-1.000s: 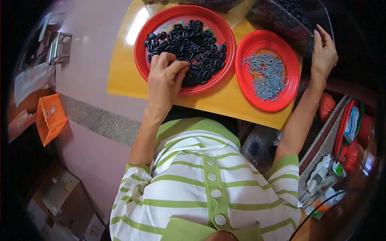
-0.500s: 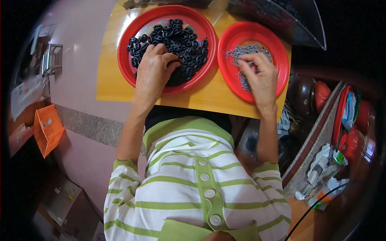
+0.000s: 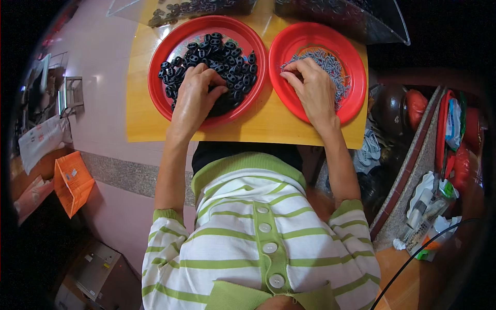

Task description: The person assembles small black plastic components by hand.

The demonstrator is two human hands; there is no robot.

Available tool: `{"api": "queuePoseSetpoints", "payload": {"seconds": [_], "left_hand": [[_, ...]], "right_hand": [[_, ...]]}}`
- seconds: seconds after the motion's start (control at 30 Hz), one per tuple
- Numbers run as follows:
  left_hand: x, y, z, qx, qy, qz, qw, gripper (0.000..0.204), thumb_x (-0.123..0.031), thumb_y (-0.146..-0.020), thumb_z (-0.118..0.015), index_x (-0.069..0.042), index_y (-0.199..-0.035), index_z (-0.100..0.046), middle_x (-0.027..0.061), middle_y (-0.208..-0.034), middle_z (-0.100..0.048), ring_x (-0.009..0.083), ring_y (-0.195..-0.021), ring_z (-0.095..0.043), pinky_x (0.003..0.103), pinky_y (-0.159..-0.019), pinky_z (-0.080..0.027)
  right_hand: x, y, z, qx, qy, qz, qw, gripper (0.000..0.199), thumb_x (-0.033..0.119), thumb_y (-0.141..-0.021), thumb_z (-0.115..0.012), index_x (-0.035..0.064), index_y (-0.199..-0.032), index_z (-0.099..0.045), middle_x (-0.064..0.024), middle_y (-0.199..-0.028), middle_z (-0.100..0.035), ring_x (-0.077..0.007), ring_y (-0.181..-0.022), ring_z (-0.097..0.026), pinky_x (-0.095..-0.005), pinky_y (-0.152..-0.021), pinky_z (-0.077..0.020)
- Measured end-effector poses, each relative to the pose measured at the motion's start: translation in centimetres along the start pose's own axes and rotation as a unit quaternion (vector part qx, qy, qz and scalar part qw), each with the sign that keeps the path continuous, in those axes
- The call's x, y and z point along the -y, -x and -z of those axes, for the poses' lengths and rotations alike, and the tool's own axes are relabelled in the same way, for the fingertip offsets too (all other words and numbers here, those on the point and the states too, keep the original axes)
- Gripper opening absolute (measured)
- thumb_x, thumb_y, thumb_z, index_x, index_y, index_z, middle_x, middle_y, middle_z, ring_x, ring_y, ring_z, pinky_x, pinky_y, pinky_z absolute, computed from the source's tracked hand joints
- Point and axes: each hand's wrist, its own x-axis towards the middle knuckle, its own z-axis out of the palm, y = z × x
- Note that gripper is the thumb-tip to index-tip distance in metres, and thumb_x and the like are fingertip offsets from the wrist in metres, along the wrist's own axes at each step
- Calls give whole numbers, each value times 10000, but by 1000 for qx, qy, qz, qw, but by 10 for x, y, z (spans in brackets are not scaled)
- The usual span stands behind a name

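Observation:
A round red tray (image 3: 155, 82) holds a heap of small black oval pieces (image 3: 235, 70), each with two holes. Over its near part my left hand (image 3: 198, 95) is closed, thumb and fingers bent down among the pieces; whatever they grip is hidden. To the right, a second red tray (image 3: 356, 85) holds many small grey screws (image 3: 328, 64). My right hand (image 3: 314, 90) is over this tray's left side, thumb and forefinger pinched near the rim. Anything between those fingertips is too small to make out.
Both trays rest on a yellow tabletop (image 3: 240, 133). Behind them stand clear bins, the left bin (image 3: 196, 8) with more black pieces and the right bin (image 3: 356, 20) with dark contents. An orange bag (image 3: 73, 183) lies left; jars and packages (image 3: 426, 206) crowd the right. A black cable (image 3: 408, 261) curves at lower right.
My right hand has moved left, from above the screws to the left side of its tray. My left hand stays bent into the black pieces. The whole view has shifted slightly.

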Motion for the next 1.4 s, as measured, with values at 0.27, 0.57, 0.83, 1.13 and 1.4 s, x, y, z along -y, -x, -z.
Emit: {"api": "queuePoseSetpoints", "payload": {"seconds": [0.27, 0.57, 0.83, 1.13, 1.4], "left_hand": [[-1, 11, 2, -26, 79, 15, 996, 75, -58, -800, -645, -6, -830, -600, 64, -809, -535, 157, -751, -562, 269, -675, -445], [-17, 43, -28, -90, 471, 110, 871, 97, -23, -866, -593, 6, -930, -525, 24, -840, -590, 84, -758, -592, 201, -682, -479], [-23, 47, -28, -147, 566, 103, 804, 218, 6, -866, -573, 36, -1080, -551, 67, -877, -623, 133, -817, -630, 231, -742, -518], [-26, 61, -8, -80, 707, 168, 682, 164, -40, -879, -559, 29, -1028, -563, 161, -945, -645, 190, -847, -654, 275, -778, -533], [-29, 74, -8, -75, 708, 148, 687, 165, -50, -871, -579, 5, -1024, -558, 131, -927, -648, 152, -792, -642, 241, -726, -513]], "right_hand": [[-6, -6, -6, 28, 21, 7, 999, 121, 130, -776, -643, 27, -826, -604, -118, -805, -592, -296, -742, -609, -393, -630, -472], [2, -10, -3, 52, -18, 9, 998, 96, 93, -760, -626, 30, -829, -601, -119, -806, -584, -280, -758, -608, -379, -649, -476], [7, -12, -2, 61, 56, 93, 992, 90, 81, -766, -616, 17, -819, -581, -129, -796, -578, -291, -739, -594, -373, -643, -469], [13, -3, -2, -4, -128, 17, 992, 89, 15, -739, -623, -9, -787, -553, -105, -683, -594, -179, -613, -602, -313, -576, -484], [41, 17, 13, 64, -463, -118, 876, 113, 18, -851, -596, -14, -959, -603, -64, -858, -636, -84, -713, -600, -196, -611, -504]]}}
